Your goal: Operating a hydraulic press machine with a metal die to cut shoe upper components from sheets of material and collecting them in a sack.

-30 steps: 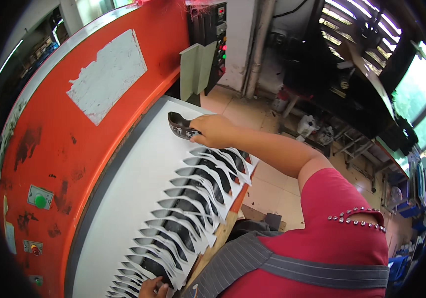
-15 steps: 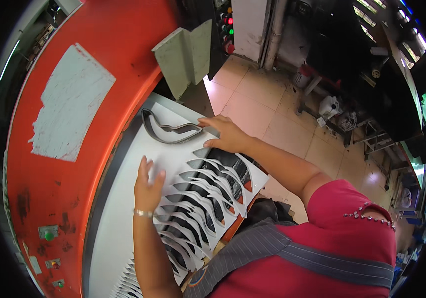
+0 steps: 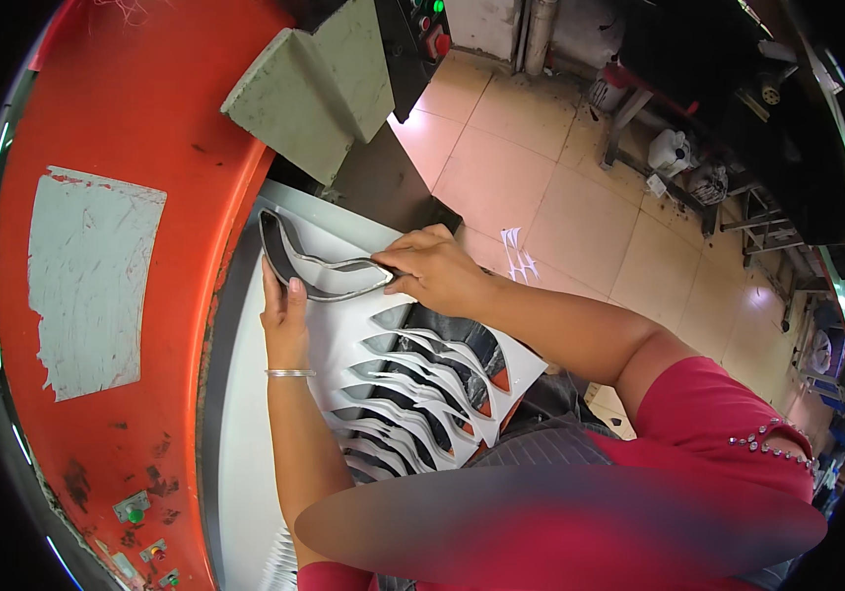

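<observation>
Head view, curved frame [image 3: 324, 293], between left fingers [image 3: 272, 291] and right fingers [image 3: 405, 260]

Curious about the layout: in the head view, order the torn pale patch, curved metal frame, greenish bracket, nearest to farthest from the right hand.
From the right hand:
1. Curved metal frame: held, just left.
2. Greenish bracket: upper left.
3. Torn pale patch: far left.

Left hand [image 3: 285, 313] pointing forward, right hand [image 3: 434, 271] pointing left
</observation>
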Demonstrator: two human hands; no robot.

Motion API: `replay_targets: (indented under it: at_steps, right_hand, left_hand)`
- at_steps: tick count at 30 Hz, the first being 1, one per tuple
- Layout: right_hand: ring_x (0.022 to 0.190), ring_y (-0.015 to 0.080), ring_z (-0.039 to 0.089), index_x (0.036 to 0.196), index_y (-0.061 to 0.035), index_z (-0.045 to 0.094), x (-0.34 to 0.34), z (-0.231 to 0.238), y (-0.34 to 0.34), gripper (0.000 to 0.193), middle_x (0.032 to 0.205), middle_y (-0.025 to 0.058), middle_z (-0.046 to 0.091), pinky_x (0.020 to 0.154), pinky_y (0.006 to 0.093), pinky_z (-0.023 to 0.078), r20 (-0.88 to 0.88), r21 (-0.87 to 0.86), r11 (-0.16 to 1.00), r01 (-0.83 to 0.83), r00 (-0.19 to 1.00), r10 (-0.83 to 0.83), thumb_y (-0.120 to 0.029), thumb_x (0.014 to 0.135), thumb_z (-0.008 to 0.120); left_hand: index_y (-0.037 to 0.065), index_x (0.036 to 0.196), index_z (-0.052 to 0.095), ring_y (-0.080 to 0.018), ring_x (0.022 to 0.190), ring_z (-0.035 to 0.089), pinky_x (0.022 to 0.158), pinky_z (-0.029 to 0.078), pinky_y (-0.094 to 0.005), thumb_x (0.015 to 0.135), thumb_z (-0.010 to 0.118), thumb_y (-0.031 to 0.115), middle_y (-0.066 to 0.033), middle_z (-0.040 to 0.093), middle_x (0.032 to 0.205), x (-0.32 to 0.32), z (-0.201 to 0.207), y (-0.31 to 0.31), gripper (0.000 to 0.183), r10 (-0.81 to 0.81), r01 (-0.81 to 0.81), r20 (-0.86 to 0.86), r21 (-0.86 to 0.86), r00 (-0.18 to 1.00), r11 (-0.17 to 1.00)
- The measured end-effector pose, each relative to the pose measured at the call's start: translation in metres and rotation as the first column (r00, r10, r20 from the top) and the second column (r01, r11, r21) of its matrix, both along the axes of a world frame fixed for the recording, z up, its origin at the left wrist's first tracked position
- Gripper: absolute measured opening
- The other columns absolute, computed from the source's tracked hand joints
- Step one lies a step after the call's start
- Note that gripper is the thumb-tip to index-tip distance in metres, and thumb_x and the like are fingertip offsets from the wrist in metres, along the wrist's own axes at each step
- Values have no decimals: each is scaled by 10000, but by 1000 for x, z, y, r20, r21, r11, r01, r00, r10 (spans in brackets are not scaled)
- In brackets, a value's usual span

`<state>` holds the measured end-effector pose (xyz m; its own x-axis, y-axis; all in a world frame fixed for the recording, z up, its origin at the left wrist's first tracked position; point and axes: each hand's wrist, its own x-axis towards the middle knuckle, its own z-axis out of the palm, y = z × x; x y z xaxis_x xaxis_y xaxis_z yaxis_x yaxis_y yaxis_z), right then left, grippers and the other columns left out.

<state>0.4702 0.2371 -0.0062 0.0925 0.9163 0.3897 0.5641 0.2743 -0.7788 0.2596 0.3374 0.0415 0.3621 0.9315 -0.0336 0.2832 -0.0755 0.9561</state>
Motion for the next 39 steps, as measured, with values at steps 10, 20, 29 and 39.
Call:
replay_targets:
  at_steps: [10,20,29,39]
  right_hand:
    - [955,241,575,1116,-96,660,-1,5,6,369,1004,85,649,915,356,356,20,10,1000,7,1000,-7,-243,779,689]
    - [1052,333,547,1214,-67,581,-8,40,12,501,1118,163,614,959,405,383,78,-119,982,-145,985,155,-294,781,691]
    - [906,301,612,1087,-41,630,-65,166,-62,385,988,138,650,785,370,482,142,59,983,-177,976,167,-219,761,732]
    - [795,308,648,1096,-87,562,-382,208,-74,453,885,105,664,683,405,511,236,138,573,-808,588,773,-436,820,647]
  left_hand:
    - [142,1502,165,-243,1414,223,1112,-13,-501,949,453,445,-57,271,1527,-12,-4,16,693,-8,22,-402,31,916,999]
    - [71,1414,378,-287,1292,426,1120,186,-436,937,505,410,-191,464,1366,-77,-20,3,599,128,-80,-230,204,965,976]
    - [-40,1227,553,-189,1144,543,989,407,-314,939,531,129,-146,587,1228,-353,65,-204,335,852,-888,253,188,457,421]
    - [-51,1247,489,-302,1025,569,842,468,-392,870,580,257,-244,552,1188,-687,82,-320,495,899,-694,340,577,-276,-431]
